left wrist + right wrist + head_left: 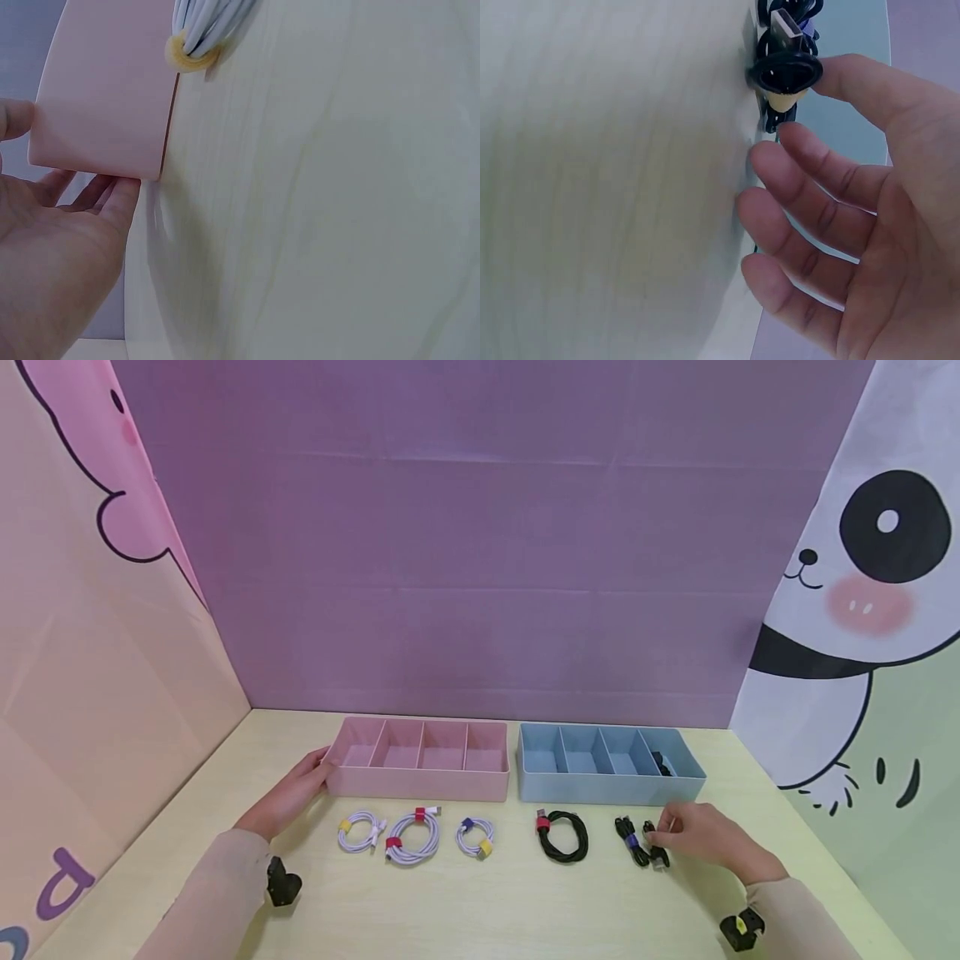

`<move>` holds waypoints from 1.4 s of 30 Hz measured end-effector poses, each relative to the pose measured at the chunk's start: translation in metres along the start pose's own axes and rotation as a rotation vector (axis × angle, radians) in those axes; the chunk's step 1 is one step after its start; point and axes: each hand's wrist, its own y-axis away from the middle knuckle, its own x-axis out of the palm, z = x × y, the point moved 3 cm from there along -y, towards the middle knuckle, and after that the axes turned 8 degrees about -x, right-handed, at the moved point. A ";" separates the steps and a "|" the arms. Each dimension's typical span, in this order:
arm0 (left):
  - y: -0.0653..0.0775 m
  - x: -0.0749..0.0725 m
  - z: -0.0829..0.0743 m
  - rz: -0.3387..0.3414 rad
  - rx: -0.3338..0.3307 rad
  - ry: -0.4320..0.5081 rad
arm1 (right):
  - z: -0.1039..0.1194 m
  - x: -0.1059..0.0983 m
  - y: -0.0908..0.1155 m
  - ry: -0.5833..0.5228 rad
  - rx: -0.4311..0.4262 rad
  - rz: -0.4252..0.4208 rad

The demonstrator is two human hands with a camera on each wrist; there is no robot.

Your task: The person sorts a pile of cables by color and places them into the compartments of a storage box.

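My left hand (292, 789) holds the left end of a pink divided box (417, 783). In the left wrist view the thumb touches one edge of that end and the fingers lie against its side. At the front of a blue divided box (611, 789), my right hand (708, 839) has its thumb and index finger around a small black USB cable bundle (787, 73) with a yellow tie. The other fingers are loosely bent; the exact fingertip contact is partly hidden. Beside it lies a black cable (632, 842) with a blue-purple tie.
A larger black coil (564, 837) with a red tie lies further left. Three white cable coils lie before the pink box: one yellow-tied (360, 832), one red-tied (412, 837), one blue-and-yellow-tied (475, 838). Something black (661, 763) sits in the blue box's rightmost compartment.
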 end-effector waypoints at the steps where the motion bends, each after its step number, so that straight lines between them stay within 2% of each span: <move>1: 0.000 0.000 0.000 0.000 0.000 -0.001 | 0.000 0.000 0.000 -0.004 0.000 0.004; 15: -0.002 -0.001 0.001 -0.004 -0.026 -0.009 | -0.001 0.004 0.000 -0.042 -0.036 0.041; 26: -0.001 -0.001 0.001 0.004 -0.030 -0.008 | -0.002 0.004 -0.002 -0.031 -0.116 0.032; 32: 0.000 -0.001 0.000 0.003 -0.036 -0.016 | -0.002 0.004 -0.003 -0.032 -0.113 0.022; 42: 0.001 -0.001 -0.001 0.004 -0.013 -0.001 | -0.001 0.002 -0.002 -0.039 -0.142 0.019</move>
